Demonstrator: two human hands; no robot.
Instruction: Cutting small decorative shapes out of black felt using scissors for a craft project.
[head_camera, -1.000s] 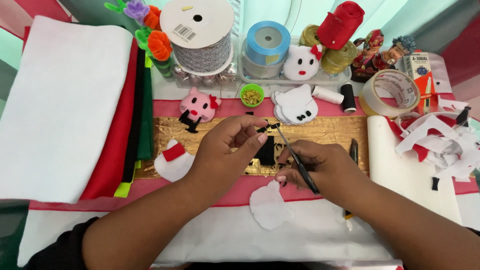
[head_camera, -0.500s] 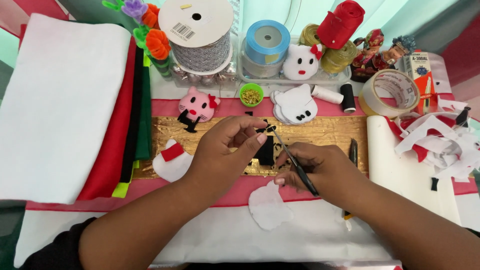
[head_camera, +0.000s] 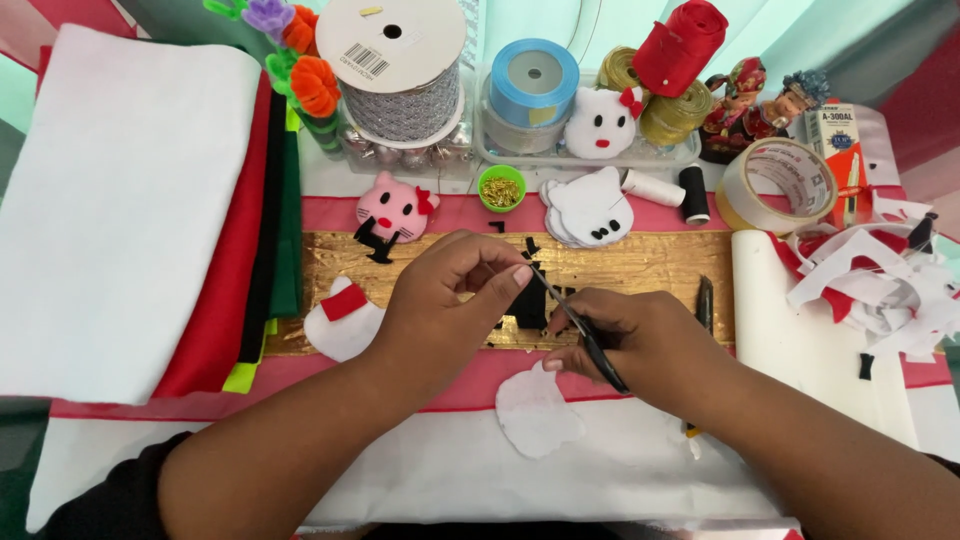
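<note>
I see a big stack of felt sheets (head_camera: 120, 200), white on top with red, black and green under it, at the left edge of the tabletop (head_camera: 640, 470). A gold board (head_camera: 640, 265) lies across the middle. At the back edge stand a big spool of silver ribbon (head_camera: 400, 70) and a blue ribbon roll (head_camera: 533, 78). A roll of clear tape (head_camera: 780, 185) sits near the back right corner. My left hand (head_camera: 445, 300) is over the gold board, fingers pinched shut on a tiny black felt piece (head_camera: 527, 268). My right hand (head_camera: 640, 335) is just beside it, closed around small black scissors (head_camera: 580, 325), tips at the black piece. A white felt cat shape (head_camera: 535, 415) lies under my right hand. A pink felt cat face (head_camera: 397, 208) sits behind the board.
</note>
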